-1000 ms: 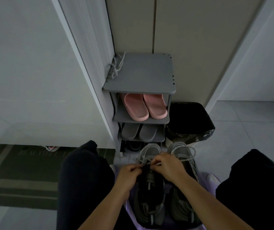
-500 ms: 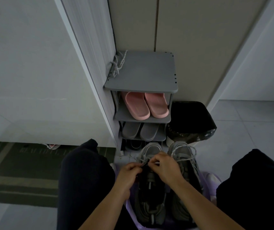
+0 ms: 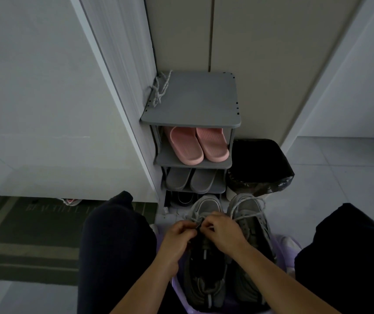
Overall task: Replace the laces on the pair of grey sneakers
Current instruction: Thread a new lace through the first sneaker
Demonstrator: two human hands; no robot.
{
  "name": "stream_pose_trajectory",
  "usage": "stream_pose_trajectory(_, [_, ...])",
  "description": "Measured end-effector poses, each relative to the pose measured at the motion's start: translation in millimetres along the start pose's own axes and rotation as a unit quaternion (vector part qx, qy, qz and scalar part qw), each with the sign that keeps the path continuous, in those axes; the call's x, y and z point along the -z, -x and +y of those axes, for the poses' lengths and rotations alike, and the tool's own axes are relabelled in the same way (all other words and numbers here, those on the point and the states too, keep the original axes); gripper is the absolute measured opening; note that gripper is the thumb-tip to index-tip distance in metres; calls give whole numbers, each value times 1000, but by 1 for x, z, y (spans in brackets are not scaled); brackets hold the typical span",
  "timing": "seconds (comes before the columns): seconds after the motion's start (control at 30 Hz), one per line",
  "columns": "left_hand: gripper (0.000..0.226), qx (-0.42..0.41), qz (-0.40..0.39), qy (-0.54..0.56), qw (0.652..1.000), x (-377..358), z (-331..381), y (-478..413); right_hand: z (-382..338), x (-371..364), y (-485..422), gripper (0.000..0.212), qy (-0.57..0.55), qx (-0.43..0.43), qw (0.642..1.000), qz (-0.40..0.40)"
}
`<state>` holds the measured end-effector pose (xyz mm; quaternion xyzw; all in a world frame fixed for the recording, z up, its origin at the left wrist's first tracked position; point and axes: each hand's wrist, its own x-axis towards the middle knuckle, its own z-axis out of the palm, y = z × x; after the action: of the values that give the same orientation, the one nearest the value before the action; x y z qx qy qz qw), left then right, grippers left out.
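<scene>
Left hand [image 3: 180,237]: fingers are still pinching the grey lace [image 3: 248,214].
Right hand [image 3: 223,233]: fingers are pinching it too, almost touching the left.
Grey sneakers [image 3: 206,206]: are sitting side by side just before the shoe rack [image 3: 190,103], unmoved.

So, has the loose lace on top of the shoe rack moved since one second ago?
No. The loose lace still lies at the back left corner of the rack's top shelf, beside the wall panel, as before.
</scene>
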<state>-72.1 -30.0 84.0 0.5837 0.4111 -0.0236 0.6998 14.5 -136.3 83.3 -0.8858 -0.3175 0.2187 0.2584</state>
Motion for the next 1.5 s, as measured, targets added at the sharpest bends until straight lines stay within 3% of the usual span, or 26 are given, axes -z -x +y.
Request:
stream_pose_trajectory(0.2, [8, 14, -12, 55, 998, -2, -3, -8, -1, 0, 2, 17, -40, -4, 999, 4])
stream_pose_trajectory(0.37, [18, -67, 84, 114, 988, 1, 14, -9, 3, 13, 6, 40, 62, -17, 998, 3])
stream_pose_trajectory(0.47, [22, -142, 146, 219, 954, 36, 47, -10, 5, 17, 9, 58, 100, -54, 993, 13])
stream_pose_trajectory(0.57, [26, -185, 211, 337, 899, 94, 97, -6, 8, 20, 12, 76, 88, -101, 990, 31])
stream_pose_trajectory(0.63, [29, -235, 256, 361, 865, 125, 126, 1, 8, 21, 13, 89, 96, -118, 987, 44])
stream_pose_trajectory(0.7, [27, -266, 289, 273, 878, 134, 140, 5, 7, 20, 15, 97, 81, -136, 986, 44])
stream_pose_trajectory(0.77, [24, -237, 289, 89, 923, 116, 130, -2, 7, 20, 15, 102, 52, -162, 985, 31])
stream_pose_trajectory(0.87, [25, -189, 145, -171, 956, 62, 82, -14, 9, 21, 16, 102, 23, -165, 986, 21])
stream_pose_trajectory(0.93, [9, -159, 23, -310, 937, 28, 43, -15, 10, 21, 18, 99, 19, -145, 989, 24])
stream_pose_trajectory(1.0, [17, -146, -32, -376, 915, 5, 15, -15, 11, 21, 20, 96, 11, -134, 990, 30])
stream_pose_trajectory(1.17, [16, -123, -50, -368, 920, -5, 8, -15, 14, 21, 23, 92, -25, -141, 989, 38])
stream_pose_trajectory(1.23, [14, -114, -52, -338, 933, -1, 11, -15, 14, 21, 23, 91, -32, -145, 988, 41])
stream_pose_trajectory(1.37, [28, -78, 11, -99, 992, 9, 26, -6, 18, 23, 24, 90, -59, -149, 986, 38])
stream_pose_trajectory(1.5, [29, -107, 112, 177, 972, 36, 58, -5, 22, 20, 24, 88, -93, -162, 981, 46])
